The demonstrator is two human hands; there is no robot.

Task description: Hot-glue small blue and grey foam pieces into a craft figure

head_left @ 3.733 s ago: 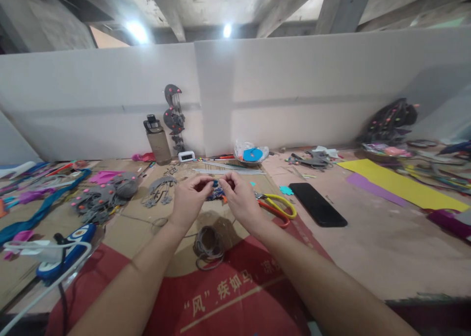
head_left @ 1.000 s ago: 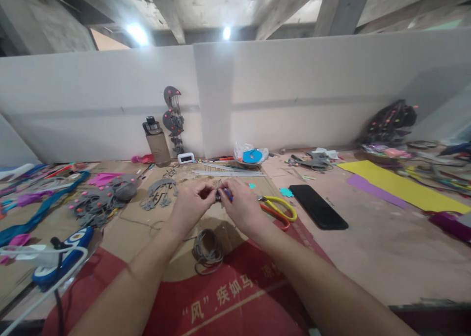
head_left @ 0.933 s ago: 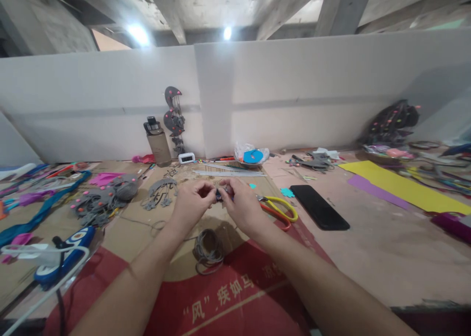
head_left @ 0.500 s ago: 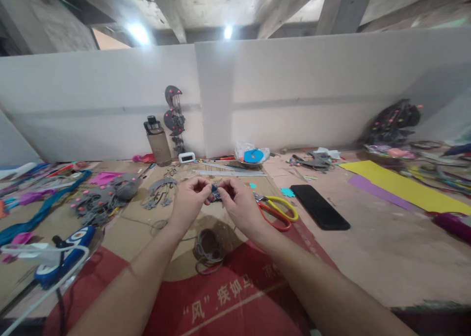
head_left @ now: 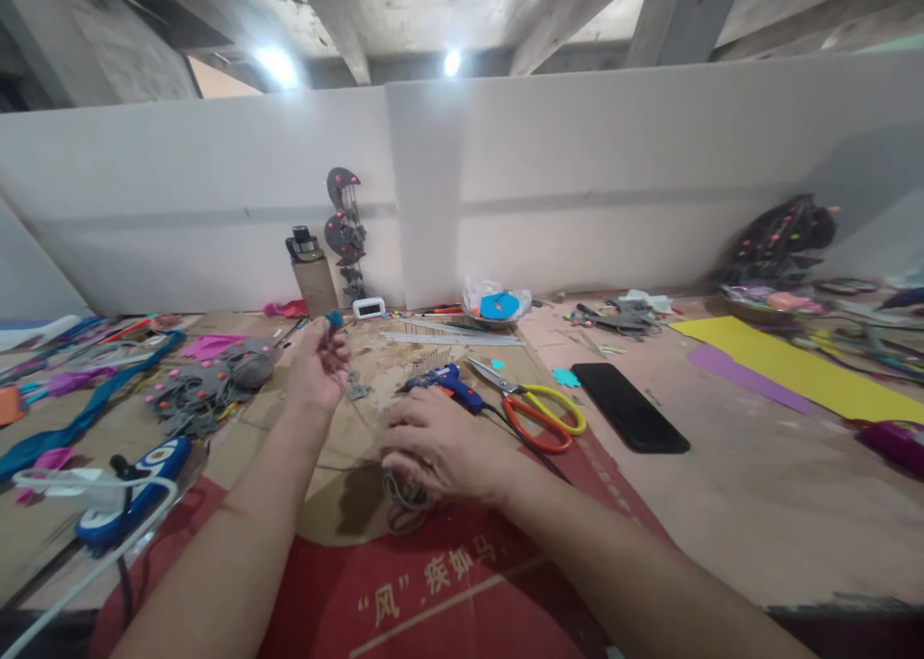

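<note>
My left hand point(head_left: 318, 366) is raised at the left of the cardboard, its thumb and fingers closed on a small dark teal ball-like piece point(head_left: 334, 319). A thin grey strand runs from this hand down toward the right. Lower and nearer to me, my right hand point(head_left: 437, 443) curls over a coil of grey cord point(head_left: 405, 507), fingers bent down onto it; the fingertips are partly hidden. Just beyond the right hand lies a blue hot glue gun point(head_left: 462, 390). Scissors with red and yellow handles point(head_left: 545, 417) rest to its right.
A black phone point(head_left: 629, 407) lies at right, beside yellow sheet material point(head_left: 794, 361). Grey felt pieces with pink dots point(head_left: 209, 385) are heaped at left, near a blue power strip point(head_left: 134, 495). A bottle point(head_left: 313, 279) and rulers point(head_left: 454, 338) are toward the back wall.
My hands, together over the middle before, have parted. The left moved left and up with the teal piece; the right came down to the cord coil, uncovering the glue gun.
</note>
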